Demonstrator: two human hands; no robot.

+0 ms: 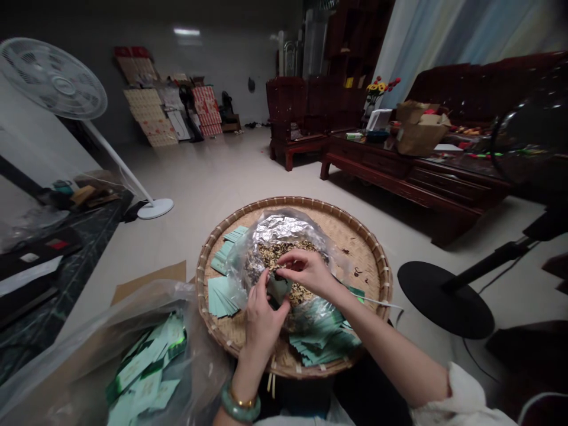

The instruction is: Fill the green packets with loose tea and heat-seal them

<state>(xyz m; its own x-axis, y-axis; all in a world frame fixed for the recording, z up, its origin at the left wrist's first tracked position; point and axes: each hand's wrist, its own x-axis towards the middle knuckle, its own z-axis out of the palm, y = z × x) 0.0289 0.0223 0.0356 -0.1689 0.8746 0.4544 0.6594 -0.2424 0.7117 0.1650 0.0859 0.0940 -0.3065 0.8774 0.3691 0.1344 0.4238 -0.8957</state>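
Note:
My left hand (pixel 265 319) is wrapped round a small pale green packet (pixel 279 289), held upright over a clear plastic bag (pixel 290 222). The fingertips of my right hand (pixel 306 273) are pinched together at the packet's mouth; a few dark bits show there, too small to name. Inside the bag lies a loose mix of tan and black dried pieces (pixel 270 254). The bag rests on a round woven bamboo tray (pixel 359 236). Fanned stacks of flat green packets (pixel 222 297) lie at the tray's left, and a larger pile of green packets (pixel 326 340) at its near right.
A large clear plastic bag (pixel 199 331) with several green packets stands on the left. A white fan (pixel 153 208) is further back. At right are a black fan base (pixel 444 299) and a dark wooden table (pixel 412 177) bearing a paper bag (pixel 419 133).

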